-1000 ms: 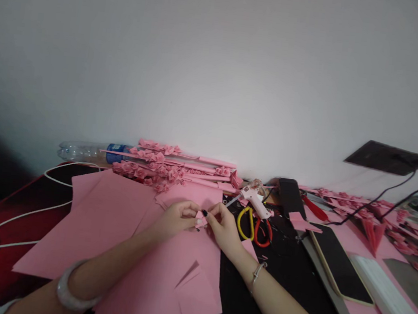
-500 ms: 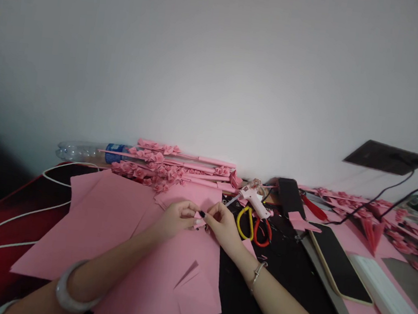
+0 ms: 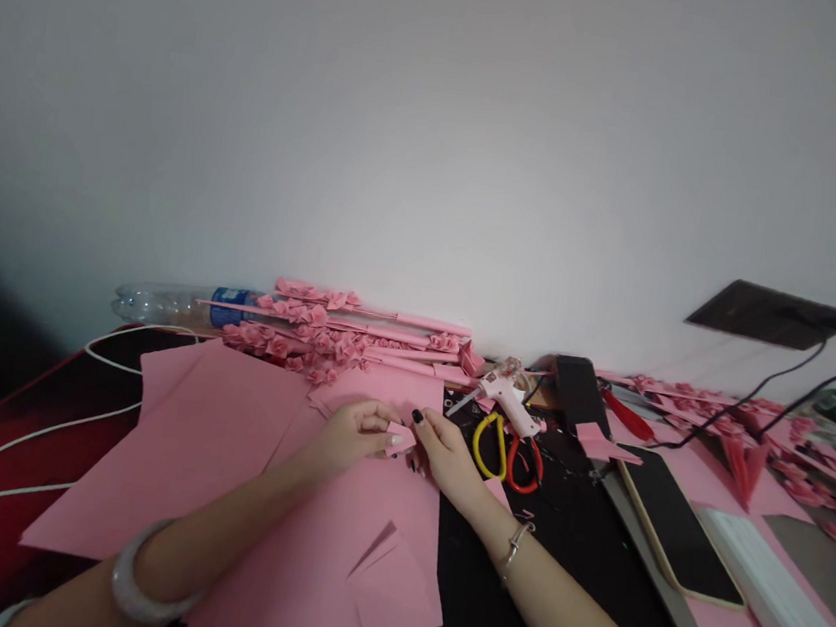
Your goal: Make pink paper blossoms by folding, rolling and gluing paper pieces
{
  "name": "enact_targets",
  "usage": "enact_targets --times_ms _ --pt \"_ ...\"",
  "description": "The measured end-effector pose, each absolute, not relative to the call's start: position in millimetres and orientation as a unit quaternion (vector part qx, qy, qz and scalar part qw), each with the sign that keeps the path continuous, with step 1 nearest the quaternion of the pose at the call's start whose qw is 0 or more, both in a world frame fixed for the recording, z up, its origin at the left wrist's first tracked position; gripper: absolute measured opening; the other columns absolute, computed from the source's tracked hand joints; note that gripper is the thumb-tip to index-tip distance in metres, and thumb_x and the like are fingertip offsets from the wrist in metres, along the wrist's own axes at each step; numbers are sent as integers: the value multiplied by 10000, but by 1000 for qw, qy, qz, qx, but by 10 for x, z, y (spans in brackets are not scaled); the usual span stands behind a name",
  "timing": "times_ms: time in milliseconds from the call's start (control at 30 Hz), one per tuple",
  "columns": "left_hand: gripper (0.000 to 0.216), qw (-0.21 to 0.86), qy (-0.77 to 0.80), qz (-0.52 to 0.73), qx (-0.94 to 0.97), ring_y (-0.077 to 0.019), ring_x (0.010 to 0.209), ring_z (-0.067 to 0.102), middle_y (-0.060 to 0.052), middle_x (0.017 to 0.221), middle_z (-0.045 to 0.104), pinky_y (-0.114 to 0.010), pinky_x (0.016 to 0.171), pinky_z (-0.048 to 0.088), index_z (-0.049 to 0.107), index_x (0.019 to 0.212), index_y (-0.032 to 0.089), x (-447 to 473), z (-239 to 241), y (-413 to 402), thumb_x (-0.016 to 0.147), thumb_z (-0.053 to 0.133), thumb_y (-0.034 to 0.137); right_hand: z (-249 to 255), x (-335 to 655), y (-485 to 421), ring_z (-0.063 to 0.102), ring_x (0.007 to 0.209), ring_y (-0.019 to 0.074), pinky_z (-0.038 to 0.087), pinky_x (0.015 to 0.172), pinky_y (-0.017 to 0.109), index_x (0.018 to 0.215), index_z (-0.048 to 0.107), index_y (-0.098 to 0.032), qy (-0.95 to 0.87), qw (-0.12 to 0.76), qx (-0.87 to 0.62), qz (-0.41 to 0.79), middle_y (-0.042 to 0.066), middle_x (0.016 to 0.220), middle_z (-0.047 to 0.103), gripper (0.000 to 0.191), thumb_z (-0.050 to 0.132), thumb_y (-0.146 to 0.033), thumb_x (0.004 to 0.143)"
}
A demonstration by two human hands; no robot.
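Observation:
A small folded piece of pink paper [image 3: 399,439] is pinched between the thumb and fingers of my left hand [image 3: 355,435]. Close on its right side is my right hand [image 3: 443,454], thumb raised and fingers curled beneath; whether its fingertips touch the paper I cannot tell. Both hands are above large pink paper sheets [image 3: 331,545]. Nearer to me lie several small pink paper squares [image 3: 397,593]. A white glue gun [image 3: 509,402] and scissors with yellow and red handles [image 3: 491,448] rest just right of my right hand.
Pink paper flowers on stems [image 3: 324,343] are heaped along the wall beside a clear plastic bottle [image 3: 163,303]. At right lie a phone [image 3: 681,525], a white box-like bar [image 3: 777,606] and more paper flowers [image 3: 813,489]. White cable [image 3: 18,439] runs along the left.
My right thumb has lifted off the small paper and my right hand has shifted slightly right. The left hand keeps its pinch, with more of the paper showing.

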State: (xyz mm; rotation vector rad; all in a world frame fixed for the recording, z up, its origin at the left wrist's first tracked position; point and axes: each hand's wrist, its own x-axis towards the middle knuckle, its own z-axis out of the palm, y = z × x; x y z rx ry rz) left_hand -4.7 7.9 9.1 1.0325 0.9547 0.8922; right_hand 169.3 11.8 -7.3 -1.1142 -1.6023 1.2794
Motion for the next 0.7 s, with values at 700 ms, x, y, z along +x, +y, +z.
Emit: enact_targets --times_ms 700 --pt "260 677 417 400 456 -167 711 650 10 691 671 -311 738 519 594 756 182 -62 25 113 628 806 259 -24 1684 78 365 527 119 294 504 230 626 363 -225 -718 363 -448 390 -53 551 407 303 462 -268 909"
